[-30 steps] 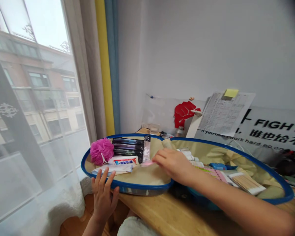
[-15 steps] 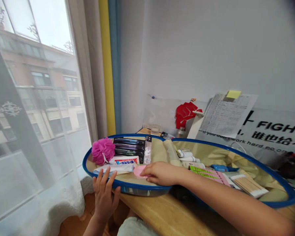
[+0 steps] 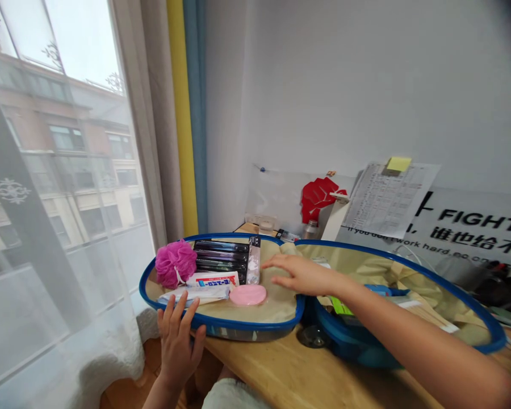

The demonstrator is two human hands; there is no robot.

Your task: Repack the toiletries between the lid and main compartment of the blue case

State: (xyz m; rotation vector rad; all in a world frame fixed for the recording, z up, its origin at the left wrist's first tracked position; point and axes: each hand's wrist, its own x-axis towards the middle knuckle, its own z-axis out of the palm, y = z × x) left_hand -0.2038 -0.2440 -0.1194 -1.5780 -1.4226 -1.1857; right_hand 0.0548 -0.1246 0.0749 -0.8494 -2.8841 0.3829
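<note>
- In the head view, an open blue-rimmed zip case lies on the wooden table [image 3: 281,363], its left half [image 3: 259,326] and right half [image 3: 496,341] side by side.
- The flat pink oval item [image 3: 247,295] lies in the left half, near the front rim and apart from both hands.
- The right hand [image 3: 292,274] hovers above the left half's inner end, fingers loosely extended, holding nothing visible.
- The left hand [image 3: 179,343] lies over the near rim at the far left, fingers spread; whether its fingertips touch the white packet [image 3: 210,293] cannot be told.
- Behind that packet are a white toothpaste package [image 3: 215,280] with red and blue print, a magenta mesh bath puff [image 3: 176,264] and a row of slim black packs [image 3: 221,255].
- The right half, partly hidden by the right forearm, holds a blue tube [image 3: 381,290], a bright green packet [image 3: 341,306] and cotton swabs [image 3: 434,318].
- A poster with a red fist [image 3: 319,199] stands behind.
</note>
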